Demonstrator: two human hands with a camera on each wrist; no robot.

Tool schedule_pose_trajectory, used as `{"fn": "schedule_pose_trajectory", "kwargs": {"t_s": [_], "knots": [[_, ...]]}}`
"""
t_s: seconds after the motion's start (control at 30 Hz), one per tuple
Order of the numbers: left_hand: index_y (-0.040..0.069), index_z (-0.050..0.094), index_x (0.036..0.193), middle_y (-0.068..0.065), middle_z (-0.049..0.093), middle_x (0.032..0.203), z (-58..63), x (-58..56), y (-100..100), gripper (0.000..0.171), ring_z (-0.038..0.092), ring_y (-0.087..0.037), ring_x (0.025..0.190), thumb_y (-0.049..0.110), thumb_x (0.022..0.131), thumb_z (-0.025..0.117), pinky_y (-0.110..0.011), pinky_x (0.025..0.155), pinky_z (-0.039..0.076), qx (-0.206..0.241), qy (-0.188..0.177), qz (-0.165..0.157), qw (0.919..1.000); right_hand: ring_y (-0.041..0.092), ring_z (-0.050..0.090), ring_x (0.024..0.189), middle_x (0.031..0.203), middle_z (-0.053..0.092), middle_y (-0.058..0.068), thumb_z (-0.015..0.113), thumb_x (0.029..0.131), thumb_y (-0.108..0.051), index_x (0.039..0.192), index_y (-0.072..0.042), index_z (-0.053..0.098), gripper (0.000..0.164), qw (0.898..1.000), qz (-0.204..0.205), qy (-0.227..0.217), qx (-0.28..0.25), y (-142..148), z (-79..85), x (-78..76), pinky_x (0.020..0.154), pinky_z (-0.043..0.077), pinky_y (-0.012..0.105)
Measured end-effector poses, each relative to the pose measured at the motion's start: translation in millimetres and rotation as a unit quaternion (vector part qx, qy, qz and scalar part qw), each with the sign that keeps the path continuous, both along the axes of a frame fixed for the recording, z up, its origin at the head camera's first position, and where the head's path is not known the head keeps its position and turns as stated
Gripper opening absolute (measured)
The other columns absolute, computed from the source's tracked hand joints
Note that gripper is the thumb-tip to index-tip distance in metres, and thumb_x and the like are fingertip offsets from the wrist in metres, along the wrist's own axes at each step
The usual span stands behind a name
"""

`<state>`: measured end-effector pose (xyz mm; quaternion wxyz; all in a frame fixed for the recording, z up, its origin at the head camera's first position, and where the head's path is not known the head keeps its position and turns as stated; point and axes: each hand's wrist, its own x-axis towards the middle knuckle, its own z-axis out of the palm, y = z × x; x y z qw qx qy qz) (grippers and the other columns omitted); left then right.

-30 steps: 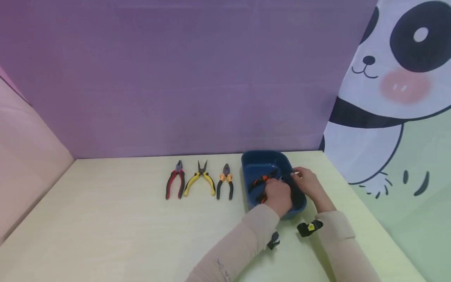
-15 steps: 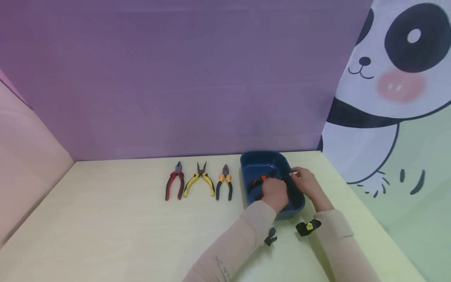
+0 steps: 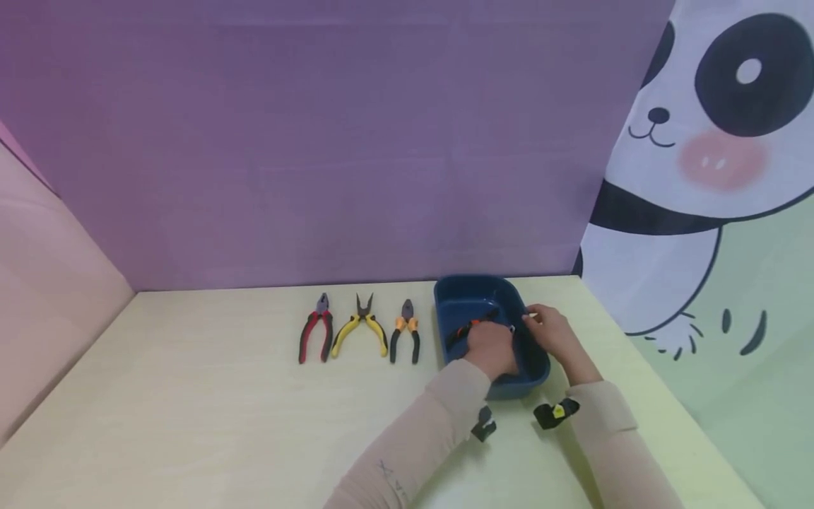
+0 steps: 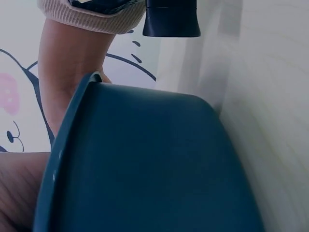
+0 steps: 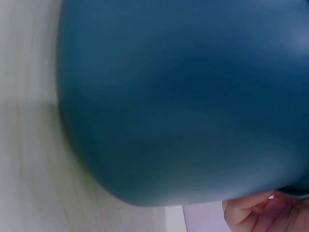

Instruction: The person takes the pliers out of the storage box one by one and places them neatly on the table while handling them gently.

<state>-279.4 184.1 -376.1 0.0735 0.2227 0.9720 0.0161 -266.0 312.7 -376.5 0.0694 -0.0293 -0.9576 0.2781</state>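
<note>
A dark blue plastic basin (image 3: 473, 283) stands at the back right of the table. My left hand (image 3: 492, 348) reaches down into it, knuckles up. Its fingers are hidden, so I cannot tell what they hold. Beside that hand, black-and-orange pliers (image 3: 470, 329) lie in the basin, partly covered, and a small metal tip (image 3: 511, 329) shows past the knuckles. My right hand (image 3: 552, 331) grips the basin's right rim, and its curled fingers (image 5: 241, 212) show below the wall in the right wrist view. The basin's outer wall (image 4: 145, 159) fills much of the left wrist view.
Left of the basin, three pliers lie in a row, heads to the back: red-and-black pliers (image 3: 309, 336), yellow needle-nose pliers (image 3: 345, 336) and orange-and-black pliers (image 3: 415, 346). A purple backdrop (image 3: 318, 141) rises behind the table and a panda-printed wall (image 3: 668, 276) at the right.
My left hand has shifted slightly left inside the basin, and its forearm has followed. The right hand has stayed on the rim. The three pliers on the table have not moved.
</note>
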Motion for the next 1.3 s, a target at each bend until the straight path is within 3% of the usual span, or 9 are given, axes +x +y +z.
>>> {"fn": "schedule_pose_trajectory", "kwargs": {"t_s": [0.27, 0.5, 0.8, 1.07, 1.3], "knots": [[0.025, 0.066, 0.113, 0.008, 0.065, 0.103, 8.6, 1.5, -6.2, 0.058, 0.058, -0.008, 0.091, 0.054, 0.065, 0.079, -0.026, 0.073, 0.048, 0.013, -0.027, 0.001, 0.9996, 0.046, 0.059, 0.094, 0.102, 0.060, 0.035, 0.048, 0.095, -0.009, 0.115, 0.018, 0.050, 0.033, 1.000, 0.000, -0.006, -0.001, -1.3, 3.9, 1.3, 0.080, 0.047, 0.051], [0.027, 0.067, 0.108, 0.007, 0.065, 0.104, 17.2, 2.3, -10.6, 0.054, 0.058, -0.011, 0.093, 0.055, 0.064, 0.080, -0.032, 0.081, 0.048, 0.012, -0.021, 0.005, 0.9997, 0.045, 0.059, 0.094, 0.104, 0.059, 0.035, 0.047, 0.095, -0.009, 0.115, 0.018, 0.050, 0.033, 1.000, -0.003, -0.011, -0.008, 1.0, -0.4, -0.8, 0.079, 0.047, 0.051], [0.022, 0.066, 0.085, 0.006, 0.065, 0.093, 32.5, 3.1, -26.2, 0.040, 0.057, -0.012, 0.083, 0.053, 0.064, 0.080, -0.028, 0.067, 0.046, 0.051, -0.006, 0.000, 0.9987, 0.045, 0.059, 0.093, 0.101, 0.060, 0.034, 0.049, 0.094, -0.009, 0.113, 0.016, 0.052, 0.031, 1.000, -0.003, -0.002, -0.005, 1.8, -2.1, -0.9, 0.080, 0.047, 0.051], [0.017, 0.066, 0.087, 0.006, 0.060, 0.082, 43.7, 8.8, -41.3, 0.041, 0.052, -0.013, 0.074, 0.050, 0.067, 0.080, -0.027, 0.065, 0.044, 0.088, -0.023, -0.004, 0.9959, 0.046, 0.058, 0.094, 0.105, 0.059, 0.035, 0.049, 0.093, -0.009, 0.112, 0.017, 0.052, 0.031, 1.000, -0.003, 0.008, 0.001, 4.3, -4.4, 0.1, 0.081, 0.046, 0.052], [0.016, 0.061, 0.074, 0.007, 0.056, 0.070, 50.8, 13.3, -63.7, 0.038, 0.050, -0.012, 0.067, 0.048, 0.067, 0.081, -0.025, 0.057, 0.041, 0.118, -0.024, -0.016, 0.9926, 0.045, 0.059, 0.091, 0.101, 0.060, 0.035, 0.050, 0.092, -0.008, 0.111, 0.017, 0.053, 0.031, 1.000, 0.003, 0.016, 0.003, 2.3, -6.0, -1.7, 0.079, 0.047, 0.052]]}}
